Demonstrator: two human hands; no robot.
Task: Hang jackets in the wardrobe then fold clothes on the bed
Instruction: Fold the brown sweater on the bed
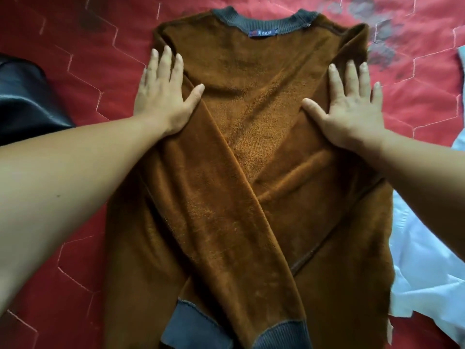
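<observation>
Pressing flat with left grip (161, 94) and right grip (352, 107), both wide with fingers straight, at the side edges of brown sweater (251, 122), lying centre frame on red bed (75, 34), sleeves crossing. Leaving bare bed upper left; meeting white cloth (422, 260) lower right.

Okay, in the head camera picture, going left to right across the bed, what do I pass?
Black shiny garment → left hand → brown fleecy sweater with grey ribbed collar → right hand → pale blue cloth, all on the red quilted bedspread.
</observation>
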